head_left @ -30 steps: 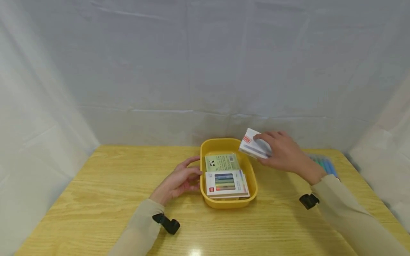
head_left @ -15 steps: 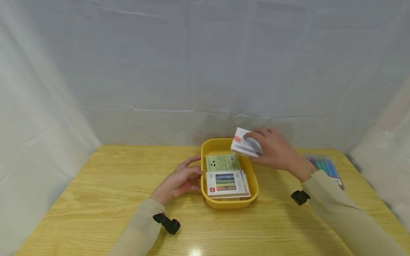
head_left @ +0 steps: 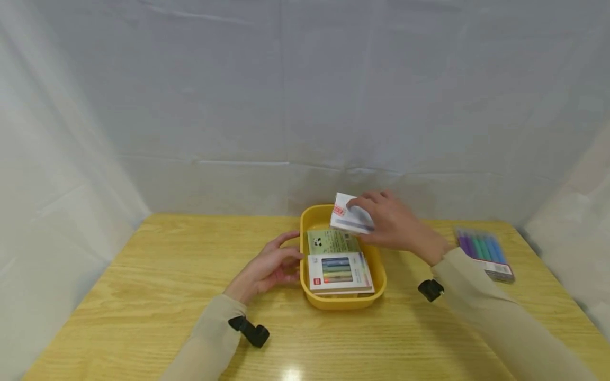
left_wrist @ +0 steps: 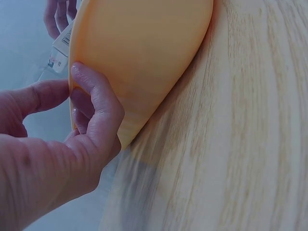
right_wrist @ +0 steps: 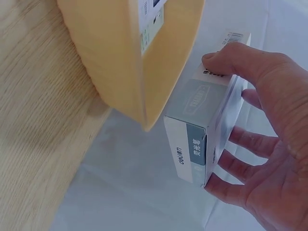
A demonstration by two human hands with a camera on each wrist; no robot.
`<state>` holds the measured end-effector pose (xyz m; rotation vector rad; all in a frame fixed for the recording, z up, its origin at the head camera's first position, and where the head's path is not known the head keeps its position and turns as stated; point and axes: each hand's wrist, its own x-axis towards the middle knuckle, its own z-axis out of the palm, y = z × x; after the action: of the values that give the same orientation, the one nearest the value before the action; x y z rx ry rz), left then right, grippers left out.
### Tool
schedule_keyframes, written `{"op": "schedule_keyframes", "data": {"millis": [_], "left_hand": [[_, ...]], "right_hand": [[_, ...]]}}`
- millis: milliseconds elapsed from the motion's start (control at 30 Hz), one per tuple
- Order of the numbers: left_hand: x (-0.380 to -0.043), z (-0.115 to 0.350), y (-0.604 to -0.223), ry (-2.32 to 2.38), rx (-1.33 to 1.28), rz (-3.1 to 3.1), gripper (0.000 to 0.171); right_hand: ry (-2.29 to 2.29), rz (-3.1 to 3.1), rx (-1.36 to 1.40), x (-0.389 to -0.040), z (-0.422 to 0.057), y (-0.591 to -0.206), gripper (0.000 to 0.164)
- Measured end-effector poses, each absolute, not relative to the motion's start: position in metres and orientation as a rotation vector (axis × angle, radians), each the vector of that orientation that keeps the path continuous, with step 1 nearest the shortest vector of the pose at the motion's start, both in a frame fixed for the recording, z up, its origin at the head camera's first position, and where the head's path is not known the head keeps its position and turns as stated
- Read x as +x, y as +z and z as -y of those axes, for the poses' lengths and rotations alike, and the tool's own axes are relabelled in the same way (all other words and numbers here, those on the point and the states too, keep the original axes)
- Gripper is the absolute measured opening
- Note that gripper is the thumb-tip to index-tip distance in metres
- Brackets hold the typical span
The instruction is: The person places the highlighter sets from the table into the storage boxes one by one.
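A yellow plastic basket (head_left: 343, 302) stands near the middle of the table's back half. My left hand (head_left: 262, 270) holds its left side, with thumb and bent fingers at the rim in the left wrist view. Over the basket's back part, my right hand (head_left: 393, 225) grips a white highlighter box (head_left: 350, 217), thumb on one face and fingers on the opposite one. The box is tilted and apart from the basket. Inside the basket, a white box with a window showing coloured pens (head_left: 337, 271) overlaps a green pack with a panda picture (head_left: 329, 242).
A clear pack of purple, green and blue pens (head_left: 486, 251) lies on the table at the right, beyond the right forearm. White sheeting (head_left: 214, 185) hangs behind the table (head_left: 167, 286) and along both sides.
My right hand has carried the highlighter box leftward, from the basket's right edge to above its back part. The pen pack at the right has come more into view. My left hand stays put.
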<state>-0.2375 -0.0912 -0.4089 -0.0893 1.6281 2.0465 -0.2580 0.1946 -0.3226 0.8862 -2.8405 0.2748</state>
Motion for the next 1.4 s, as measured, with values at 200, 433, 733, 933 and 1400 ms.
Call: {"op": "schedule_keyframes", "data": {"millis": [200, 433, 733, 933, 1400], "left_hand": [[-0.237, 0.091, -0.409, 2.038, -0.077, -1.627, 0.066], [-0.236, 0.092, -0.411, 2.047, -0.083, -1.620, 0.067], [-0.237, 0.094, -0.411, 2.060, -0.095, -1.618, 0.067], [-0.236, 0.095, -0.411, 2.056, -0.108, -1.622, 0.066], [-0.238, 0.094, -0.406, 2.069, -0.100, -1.608, 0.067]], "right_hand": [[0.309, 2.878, 0.917, -0.260, -0.186, -0.325, 0.062], [0.270, 2.907, 0.934, -0.265, -0.178, -0.333, 0.062], [0.285, 2.965, 0.951, -0.272, -0.167, -0.338, 0.060], [0.234, 2.989, 1.020, -0.281, -0.161, -0.344, 0.059], [0.162, 3.063, 1.066, -0.295, -0.148, -0.348, 0.057]]}}
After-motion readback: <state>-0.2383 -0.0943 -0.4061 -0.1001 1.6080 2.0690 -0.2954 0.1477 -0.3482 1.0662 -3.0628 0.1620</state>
